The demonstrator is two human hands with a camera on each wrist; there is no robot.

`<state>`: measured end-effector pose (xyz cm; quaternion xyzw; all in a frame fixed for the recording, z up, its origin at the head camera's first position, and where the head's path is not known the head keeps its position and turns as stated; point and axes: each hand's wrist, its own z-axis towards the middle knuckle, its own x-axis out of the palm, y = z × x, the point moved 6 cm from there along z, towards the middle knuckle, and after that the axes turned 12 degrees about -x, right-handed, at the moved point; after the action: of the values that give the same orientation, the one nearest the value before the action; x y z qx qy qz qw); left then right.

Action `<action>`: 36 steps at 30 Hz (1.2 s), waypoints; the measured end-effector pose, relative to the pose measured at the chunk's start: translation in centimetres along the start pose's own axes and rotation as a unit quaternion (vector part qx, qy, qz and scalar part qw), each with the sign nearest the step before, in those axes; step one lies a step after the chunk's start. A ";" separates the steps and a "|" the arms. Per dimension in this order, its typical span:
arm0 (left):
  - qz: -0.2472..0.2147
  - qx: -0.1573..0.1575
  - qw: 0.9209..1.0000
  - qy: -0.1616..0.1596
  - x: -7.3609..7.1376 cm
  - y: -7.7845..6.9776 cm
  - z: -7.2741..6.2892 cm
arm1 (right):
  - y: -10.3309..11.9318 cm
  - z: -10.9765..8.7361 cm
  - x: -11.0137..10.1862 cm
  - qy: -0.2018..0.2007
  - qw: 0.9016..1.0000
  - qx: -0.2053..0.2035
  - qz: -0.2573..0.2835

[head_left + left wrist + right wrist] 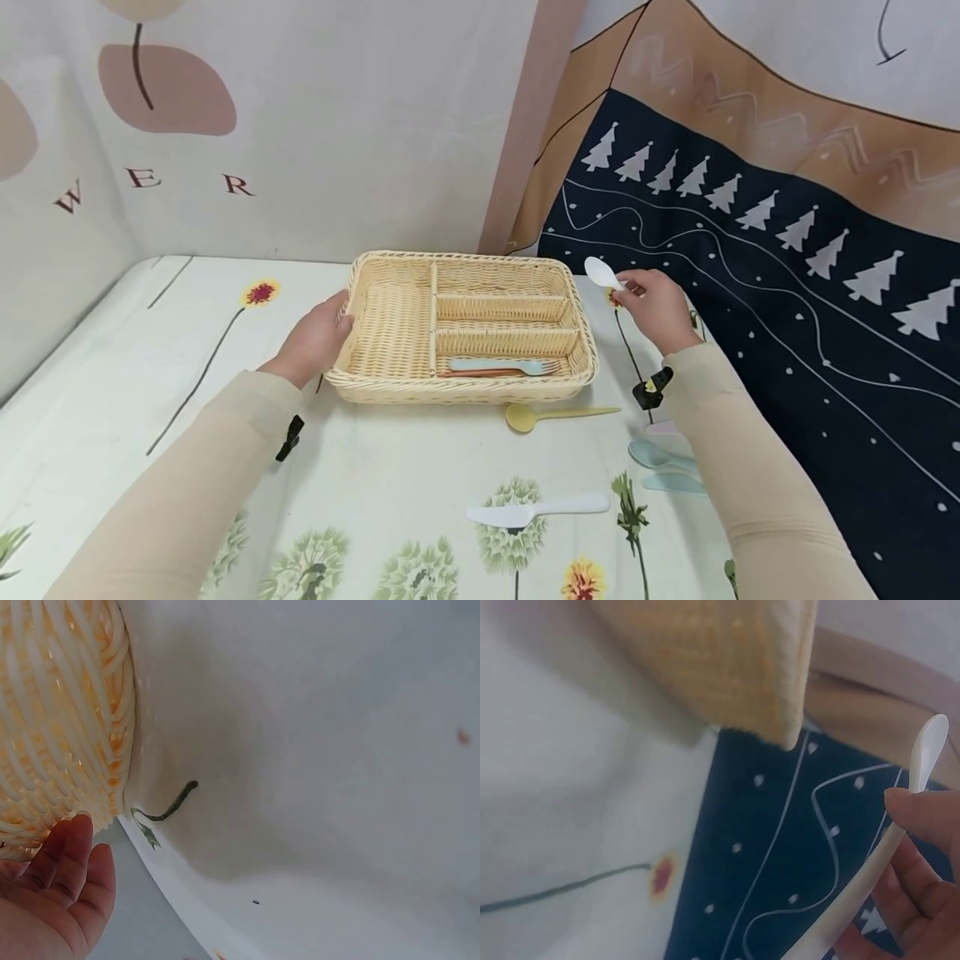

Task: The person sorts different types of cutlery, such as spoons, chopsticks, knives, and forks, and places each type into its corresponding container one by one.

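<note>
Left hand (313, 337), fingers relaxed, touches wicker basket (420, 390); right hand (662, 308) pinches white spoon (600, 272) near table's back-right corner; right sleeve (738, 433) overlaps blue spoon (651, 454).

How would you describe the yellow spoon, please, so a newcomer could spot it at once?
Find the basket on the table. Just outside its near side, right of centre, the yellow spoon lies with its bowl leftmost and handle pointing right. Its yellow sets it apart from the white knife nearer the person and the white spoon in the right hand.

Left grip (56, 904) against the woven basket (56, 712), pale cloth (337, 765) alongside
</note>
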<state>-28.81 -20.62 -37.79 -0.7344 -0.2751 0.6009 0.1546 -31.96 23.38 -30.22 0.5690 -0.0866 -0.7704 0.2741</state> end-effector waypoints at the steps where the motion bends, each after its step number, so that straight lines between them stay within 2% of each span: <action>1: 0.001 0.001 1.000 0.000 0.0 0.1 0.0 | 0.3 0.1 0.1 0.001 1.000 0.000 0.003; 14: 0.008 0.013 1.000 -0.006 0.2 0.0 0.0 | 2.6 1.3 0.8 -0.013 0.999 -0.038 0.013; 25: 0.008 0.013 1.000 -0.008 0.0 -0.1 -0.1 | 3.7 1.8 1.7 0.005 0.999 -0.029 0.021; 36: 0.004 0.009 1.000 -0.010 -0.1 0.0 -0.2 | 4.1 2.2 2.0 0.007 0.999 -0.022 0.023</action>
<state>-28.68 -20.66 -37.65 -0.7280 -0.2686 0.6111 0.1563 -33.09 18.51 -29.24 0.5659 -0.0810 -0.7616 0.3052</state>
